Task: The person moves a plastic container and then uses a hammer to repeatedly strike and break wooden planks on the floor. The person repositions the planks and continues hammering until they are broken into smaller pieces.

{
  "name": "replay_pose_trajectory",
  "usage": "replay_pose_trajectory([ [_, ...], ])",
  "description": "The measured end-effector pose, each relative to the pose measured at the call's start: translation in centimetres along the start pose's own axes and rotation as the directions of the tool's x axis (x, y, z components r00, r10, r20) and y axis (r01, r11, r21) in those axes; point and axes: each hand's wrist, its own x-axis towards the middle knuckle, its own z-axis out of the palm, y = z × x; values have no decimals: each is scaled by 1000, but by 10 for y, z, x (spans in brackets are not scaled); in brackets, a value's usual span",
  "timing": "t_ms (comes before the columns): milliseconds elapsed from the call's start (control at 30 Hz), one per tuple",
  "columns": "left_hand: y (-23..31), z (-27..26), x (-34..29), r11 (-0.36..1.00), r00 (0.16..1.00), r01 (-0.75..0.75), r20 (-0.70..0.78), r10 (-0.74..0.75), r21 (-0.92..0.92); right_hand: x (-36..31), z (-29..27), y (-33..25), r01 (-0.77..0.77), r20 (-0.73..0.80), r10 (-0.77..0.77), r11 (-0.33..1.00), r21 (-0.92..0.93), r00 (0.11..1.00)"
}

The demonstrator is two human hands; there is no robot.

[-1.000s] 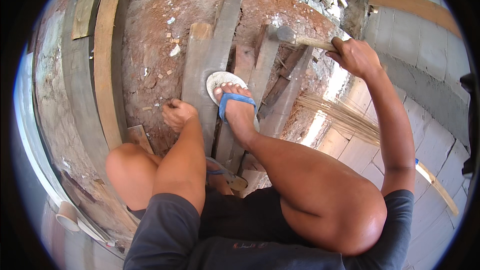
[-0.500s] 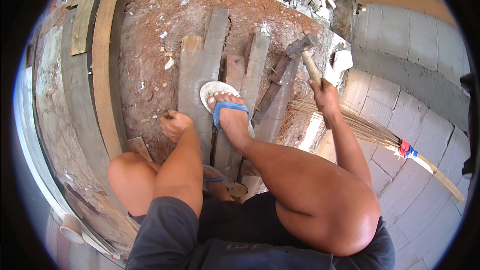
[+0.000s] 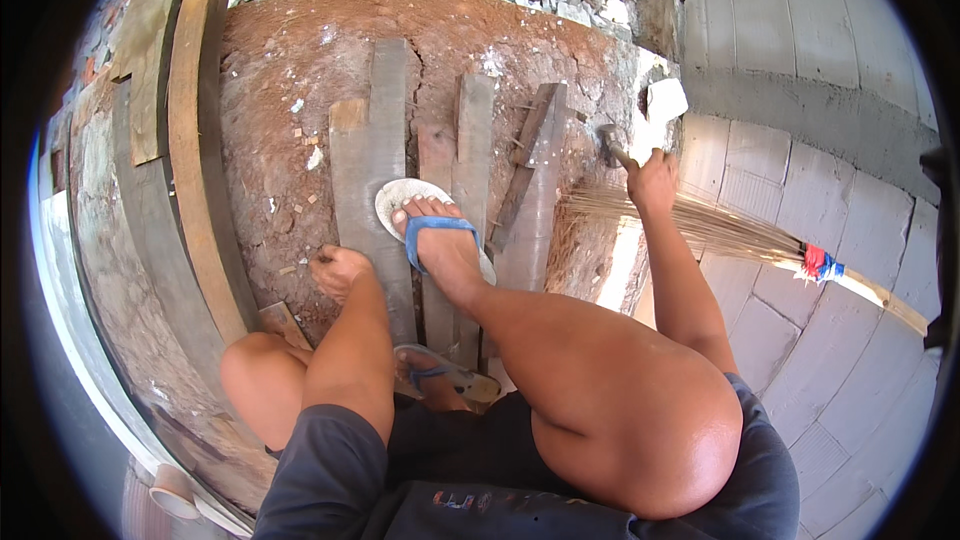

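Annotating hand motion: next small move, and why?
Probably bring the wooden-handled, grey-headed hammer leftward over the weathered grey planks: the right hand grips it to their right, and a foot in a white, blue-strapped flip-flop rests on them.

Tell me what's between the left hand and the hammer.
Head view: from the left hand toward the hammer come grey planks, the sandalled foot on them, a dark wood strip, then reddish soil.

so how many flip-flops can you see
2. One flip-flop is on the right foot, near the middle of the view; the other flip-flop is on the left foot, lower down and partly hidden.
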Motion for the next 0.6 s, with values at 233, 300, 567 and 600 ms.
replay_pose_trajectory([
  [233, 1, 1, -1, 1000, 1000, 10, -12, -10, 24, 24, 2, -115, -133, 458, -135, 852, 506, 879],
  [300, 0, 4, 0, 999, 1000, 20, -20, -20, 29, 15, 6, -131, -239, 605, -133, 836, 494, 785],
  [567, -10, 16, 8, 999, 999, -17, -47, 19, 42, -1, 15, -144, -257, 491, -62, 791, 556, 869],
  [600, -12, 16, 8, 999, 999, -3, -38, 5, 48, -2, 14, -143, -283, 501, -37, 788, 547, 865],
])
